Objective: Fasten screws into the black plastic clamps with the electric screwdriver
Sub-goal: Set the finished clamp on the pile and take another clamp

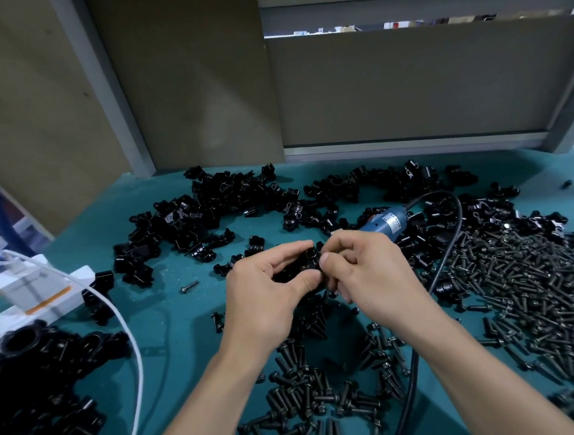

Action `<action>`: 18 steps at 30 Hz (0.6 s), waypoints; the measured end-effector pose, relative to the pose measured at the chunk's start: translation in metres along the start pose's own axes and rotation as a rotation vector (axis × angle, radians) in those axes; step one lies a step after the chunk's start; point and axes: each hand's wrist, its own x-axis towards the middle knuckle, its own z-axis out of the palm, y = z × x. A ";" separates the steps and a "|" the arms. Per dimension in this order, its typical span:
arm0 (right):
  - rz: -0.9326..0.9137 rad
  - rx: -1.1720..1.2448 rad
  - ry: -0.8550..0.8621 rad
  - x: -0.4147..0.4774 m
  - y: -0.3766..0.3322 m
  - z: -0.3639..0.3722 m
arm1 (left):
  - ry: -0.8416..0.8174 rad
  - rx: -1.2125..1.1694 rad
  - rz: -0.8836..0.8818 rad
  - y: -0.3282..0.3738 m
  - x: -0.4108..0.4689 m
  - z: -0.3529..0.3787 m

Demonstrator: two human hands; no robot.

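You held the black clamp (303,263) above the green mat (171,333), your left hand (267,296) curled round it and your right hand (369,279) pinching its side, and a loose pinch could have dropped it among the screws (313,397) below.

Factory assembly bench, small-parts workshop. Worktop covered by teal mat (171,329), loose black plastic clamps (209,206) dumped in bulk across the far side, big heap of dark screws (541,283) on the right, more scattered near the front edge. Blue electric screwdriver (387,225) lies among the clamps, its black cord (452,238) running to the near edge. Bench backed by plain partition boards (192,77) in aluminium frame (106,77); gap above the right board shows cluttered space beyond, too blurred to read. White power strip (44,298) with white cable (131,349) on left, another pile of black parts (35,391) at near left
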 end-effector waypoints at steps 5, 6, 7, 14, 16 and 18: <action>-0.041 -0.119 0.016 -0.002 -0.001 0.002 | -0.020 -0.008 0.031 0.000 -0.002 0.002; -0.045 -0.113 0.015 -0.002 -0.002 0.002 | -0.023 -0.014 0.028 0.000 -0.002 0.002; -0.047 -0.107 0.014 -0.003 -0.002 0.003 | -0.028 -0.016 0.026 0.000 -0.002 0.002; -0.028 -0.103 0.030 -0.002 0.000 0.001 | -0.051 -0.068 0.046 0.002 -0.002 0.005; -0.019 -0.122 0.037 -0.001 0.000 0.003 | -0.062 -0.083 0.048 0.002 -0.001 0.003; -0.014 -0.111 0.035 -0.002 0.001 0.005 | -0.067 -0.097 0.052 0.002 -0.001 0.002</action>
